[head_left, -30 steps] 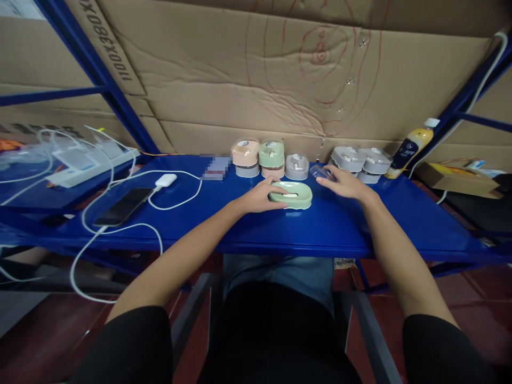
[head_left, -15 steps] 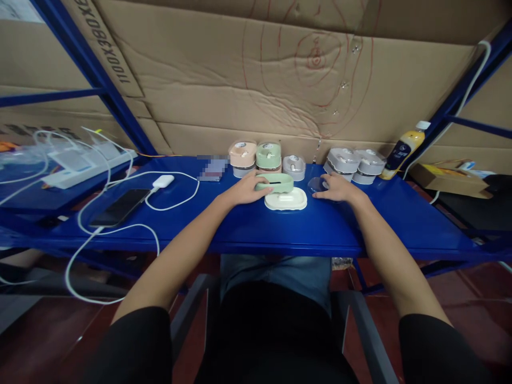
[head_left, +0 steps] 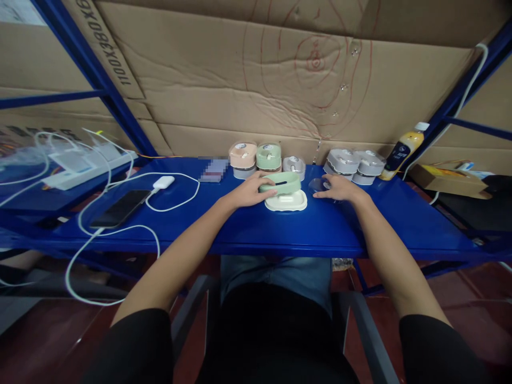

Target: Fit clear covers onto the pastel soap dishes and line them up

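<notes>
A green oval box frame (head_left: pixel 288 184) with a slot in it is in my left hand (head_left: pixel 256 192), thumb at the front and fingers behind. It hangs tilted just over a cream-white oval tray (head_left: pixel 286 201), which lies flat on the blue table. To the right, my right hand (head_left: pixel 338 188) has its thumb and fingers around a clear plastic lid (head_left: pixel 318 185) at table height. The hand covers much of the lid's right side. Behind my hands stand finished-looking lidded boxes: a peach one (head_left: pixel 242 156), a green one (head_left: pixel 269 156) and a grey one (head_left: pixel 294 168).
More grey boxes (head_left: pixel 343 160) are stacked at the back right, beside a juice bottle (head_left: pixel 404 152). On the left lie a phone (head_left: pixel 122 208), a white charger (head_left: pixel 164 182) and looping cables. A cardboard wall (head_left: pixel 224 69) closes the back of the blue table (head_left: pixel 240 229).
My left hand has moved slightly right with the green frame, which now sits more over the white tray. My right hand and the clear lid have hardly moved.
</notes>
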`<state>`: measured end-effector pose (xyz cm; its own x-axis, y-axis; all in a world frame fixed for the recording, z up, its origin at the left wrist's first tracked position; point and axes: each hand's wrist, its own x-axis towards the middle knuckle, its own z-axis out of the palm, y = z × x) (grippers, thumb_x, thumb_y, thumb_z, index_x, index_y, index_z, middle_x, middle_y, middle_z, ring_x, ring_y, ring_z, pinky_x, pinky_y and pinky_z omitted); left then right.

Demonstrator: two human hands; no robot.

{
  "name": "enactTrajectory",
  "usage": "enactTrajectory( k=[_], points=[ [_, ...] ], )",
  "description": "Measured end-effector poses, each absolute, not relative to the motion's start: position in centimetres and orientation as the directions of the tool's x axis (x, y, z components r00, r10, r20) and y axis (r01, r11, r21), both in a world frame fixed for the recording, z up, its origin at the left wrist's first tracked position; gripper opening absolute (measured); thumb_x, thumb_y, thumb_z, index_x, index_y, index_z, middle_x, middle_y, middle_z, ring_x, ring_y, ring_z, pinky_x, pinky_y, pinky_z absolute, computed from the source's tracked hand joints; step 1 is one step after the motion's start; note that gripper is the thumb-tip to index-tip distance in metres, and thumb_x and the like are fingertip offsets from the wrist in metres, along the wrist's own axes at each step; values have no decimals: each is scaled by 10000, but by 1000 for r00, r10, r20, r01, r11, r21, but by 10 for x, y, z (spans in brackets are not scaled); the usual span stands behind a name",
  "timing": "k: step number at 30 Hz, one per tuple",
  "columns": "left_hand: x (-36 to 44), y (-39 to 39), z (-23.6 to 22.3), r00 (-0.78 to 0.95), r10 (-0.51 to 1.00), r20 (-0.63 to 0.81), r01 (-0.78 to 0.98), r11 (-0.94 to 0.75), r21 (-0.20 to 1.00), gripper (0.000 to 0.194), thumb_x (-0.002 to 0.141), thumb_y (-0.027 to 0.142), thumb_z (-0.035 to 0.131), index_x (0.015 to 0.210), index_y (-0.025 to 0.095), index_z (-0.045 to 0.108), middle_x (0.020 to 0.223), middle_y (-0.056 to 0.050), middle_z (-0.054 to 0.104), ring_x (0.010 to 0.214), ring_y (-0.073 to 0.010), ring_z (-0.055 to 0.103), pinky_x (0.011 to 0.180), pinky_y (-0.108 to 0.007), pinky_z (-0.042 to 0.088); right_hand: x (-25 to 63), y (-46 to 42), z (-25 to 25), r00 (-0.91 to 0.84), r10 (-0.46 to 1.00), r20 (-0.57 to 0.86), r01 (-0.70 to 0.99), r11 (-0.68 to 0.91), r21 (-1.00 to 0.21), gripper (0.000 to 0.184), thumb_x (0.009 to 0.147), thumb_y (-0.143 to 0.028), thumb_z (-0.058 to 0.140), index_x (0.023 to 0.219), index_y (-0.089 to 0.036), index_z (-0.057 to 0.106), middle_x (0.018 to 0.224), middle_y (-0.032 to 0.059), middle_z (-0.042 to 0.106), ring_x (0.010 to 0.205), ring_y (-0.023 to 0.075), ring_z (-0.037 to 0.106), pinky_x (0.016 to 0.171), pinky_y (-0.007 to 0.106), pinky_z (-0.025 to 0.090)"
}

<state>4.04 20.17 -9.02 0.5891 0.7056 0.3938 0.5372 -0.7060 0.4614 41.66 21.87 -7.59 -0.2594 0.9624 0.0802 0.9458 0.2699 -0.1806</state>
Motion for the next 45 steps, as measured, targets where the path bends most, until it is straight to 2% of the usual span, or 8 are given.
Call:
enactTrajectory(
  k=[10,14,20,23,28,32,38,45],
  points=[
    [61,180,-94,633,699,332,531,-704,470,554,873,666,777,1244,255,761,1463,-146,598,1402,-409,608,1251,-619,461,413,214,-71,-254,962,97,947,268,-177,940,821,-781,795,1474,-115,679,1365,246,739,1275,451,700,1092,570,573],
    [63,179,-94,622,702,346,533,-704,470,800,803,600,846,1472,232,607,1502,-159,624,1435,-419,593,1256,-622,455,403,203,-63,-258,929,266,921,320,-224,943,840,-784,778,1477,-95,686,1311,249,744,1215,442,706,1084,567,561],
    [68,169,-92,622,686,377,520,-723,455,1092,782,486,851,1698,200,330,1667,-220,514,1544,-475,510,1271,-634,444,373,183,-56,-418,780,465,713,600,-365,796,851,-737,789,1440,-204,741,1287,158,768,1113,373,718,1016,547,575],
    [71,167,-93,628,671,394,497,-736,460,1186,781,443,845,1752,205,208,1709,-232,463,1565,-490,488,1265,-645,455,358,177,-59,-490,737,466,631,669,-393,765,838,-708,815,1440,-240,749,1305,136,766,1131,352,720,1023,534,576],
    [74,172,-99,619,665,418,454,-737,501,1311,742,413,870,1778,200,94,1650,-265,518,1519,-522,531,1216,-681,491,341,171,-63,-555,700,449,598,711,-370,798,806,-704,853,1469,-276,735,1335,123,746,1208,365,708,1101,562,555],
    [76,179,-107,621,648,441,421,-750,510,1330,734,426,888,1776,211,91,1669,-264,492,1539,-517,507,1228,-684,474,335,169,-63,-582,689,433,600,723,-344,809,797,-683,875,1473,-262,732,1336,134,719,1206,374,707,1123,567,549],
    [78,187,-115,609,687,397,372,-689,622,1442,661,555,980,1765,202,122,1543,-257,603,1444,-503,600,1205,-703,475,328,171,-70,-624,689,369,611,725,-320,834,802,-659,878,1512,-258,702,1277,136,700,1169,378,709,1078,572,572],
    [78,189,-116,602,710,365,365,-651,666,1431,654,506,992,1762,201,140,1554,-254,610,1441,-499,608,1202,-679,478,328,171,-71,-640,696,325,641,717,-273,851,857,-696,829,1580,-290,640,1254,123,689,1169,369,698,1046,546,581]
  ],
)
